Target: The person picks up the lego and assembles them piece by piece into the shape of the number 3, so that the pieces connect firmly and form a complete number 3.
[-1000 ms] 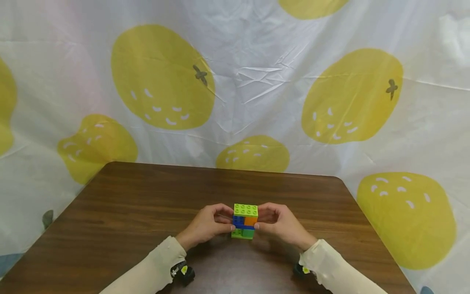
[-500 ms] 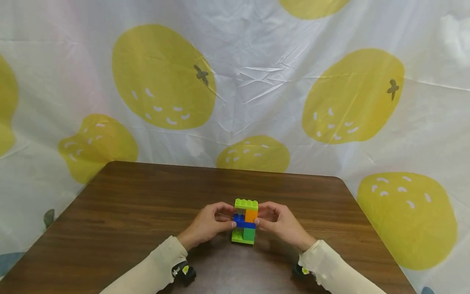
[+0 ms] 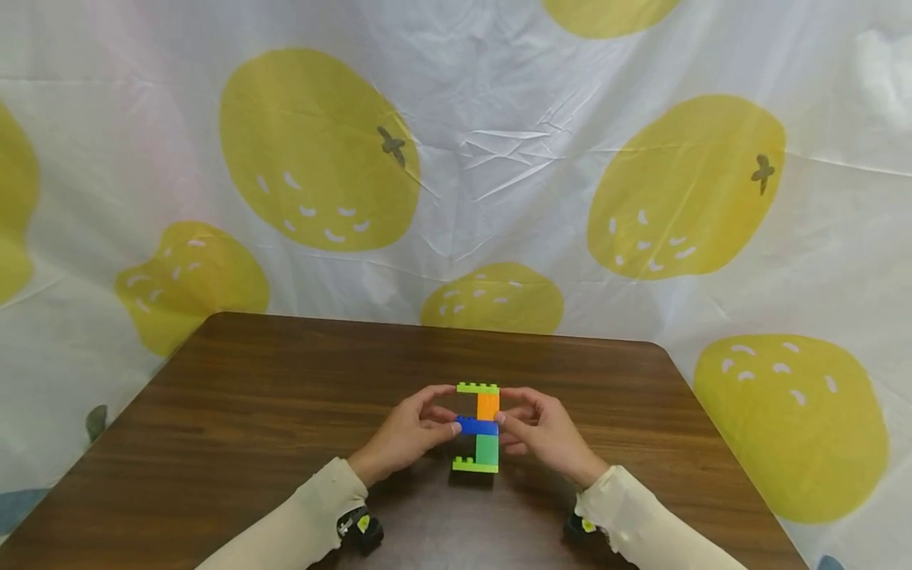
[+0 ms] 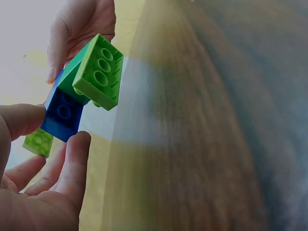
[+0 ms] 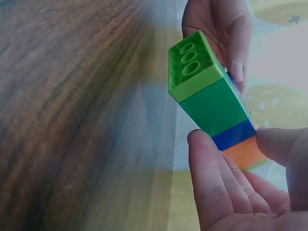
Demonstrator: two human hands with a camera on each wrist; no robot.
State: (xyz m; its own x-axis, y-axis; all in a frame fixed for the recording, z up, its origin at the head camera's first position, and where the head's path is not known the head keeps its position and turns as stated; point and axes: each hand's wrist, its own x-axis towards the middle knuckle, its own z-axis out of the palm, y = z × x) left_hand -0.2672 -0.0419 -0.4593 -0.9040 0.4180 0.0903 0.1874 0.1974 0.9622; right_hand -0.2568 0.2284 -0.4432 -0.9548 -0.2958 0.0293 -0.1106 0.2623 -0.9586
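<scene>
A stack of toy building bricks is held upright between the two hands, just above the table. Top to bottom it has a lime plate (image 3: pixel 477 389), an orange brick (image 3: pixel 488 406), a blue plate (image 3: pixel 466 427), a green brick (image 3: pixel 488 449) and another lime plate (image 3: pixel 475 467). Orange and green bricks sit at the right side, leaving gaps at the left. The left hand (image 3: pixel 408 431) pinches the blue plate's left end. On the other side, the right hand (image 3: pixel 552 435) grips the stack around the orange and blue pieces. The right wrist view shows the bottom plate's hollow underside (image 5: pixel 190 62).
A brown wood-grain table (image 3: pixel 321 372) with rounded far corners lies under the hands. Behind it hangs a white curtain (image 3: pixel 499 158) printed with yellow fruit. A black wrist device (image 3: pixel 362 529) sits at the left cuff.
The stack has tilted so that its front side faces the head view and its top studs show only edge-on. The right thumb has shifted a little upward along it.
</scene>
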